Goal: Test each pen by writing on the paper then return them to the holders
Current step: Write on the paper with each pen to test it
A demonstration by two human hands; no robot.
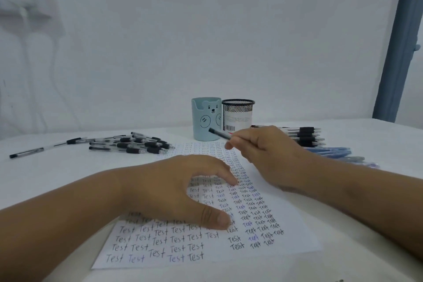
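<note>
1. The paper (pixel 207 236) is nearly filled with rows of "Test".
2. The left hand (pixel 174 190) presses it flat, fingers spread.
3. The right hand (pixel 263 151) grips a pen (pixel 219 133) above the paper.
4. Both holders, the blue cup (pixel 206 119) and the mesh cup (pixel 238 114), look empty; pens (pixel 137 143) lie on the table (pixel 57 178), so returning remains.

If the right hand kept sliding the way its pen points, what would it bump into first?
Probably the blue bear holder. The pen in the right hand aims up-left, its end already overlapping the holder's lower front in this view. Depth is unclear, so it may pass in front.
</note>
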